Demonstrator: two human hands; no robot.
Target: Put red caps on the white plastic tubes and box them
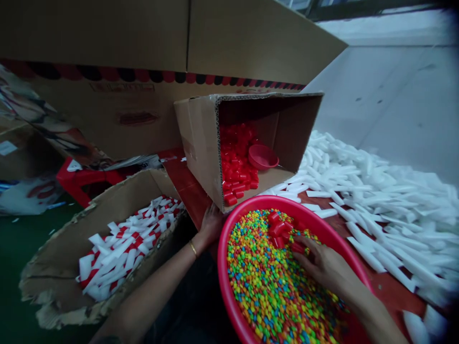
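Note:
A red basin (223, 267) is filled with small multicoloured candies (265, 286). Several short red plastic caps (278, 229) lie in a cluster on the candies. My right hand (321, 260) reaches into the basin, thumb and fingers closed around a red cap (297, 247) beside that cluster. Between the basin's left rim and a cardboard box (201, 143) is my left hand (211, 223), its fingers extended against the box's lower front corner and holding nothing visible. The box lies on its side, with many more red caps (236, 162) and a small red bowl (263, 157) inside.
White plastic tubes (380, 205) are heaped on the red table (389, 291) at right. A ragged-edged carton (46, 260) at lower left holds white tubes with red caps (122, 253). A large carton (107, 110) stands behind, and a red stool (77, 179) at left.

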